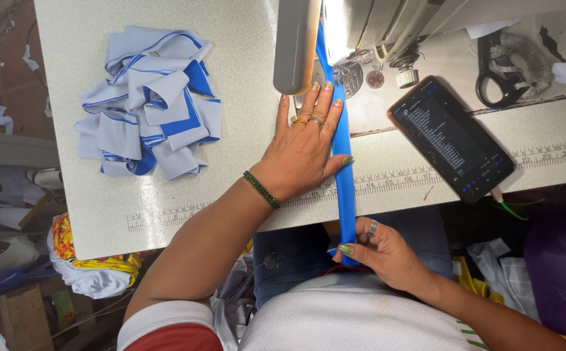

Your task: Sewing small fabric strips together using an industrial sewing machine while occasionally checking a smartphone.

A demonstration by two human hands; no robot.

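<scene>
Long folded blue fabric strip runs taut toward the sewing machine: left hand lies flat, fingers spread, pressing it down; right hand pinches its near end, keeping it straight.

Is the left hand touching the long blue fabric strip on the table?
Touching. The head view shows the left hand lying flat on the long blue fabric strip, its thumb across it.

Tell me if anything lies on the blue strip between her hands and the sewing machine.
Nothing visible does. The blue strip runs bare from the right hand up past the left hand to the machine. The phone lies off to the side.
</scene>
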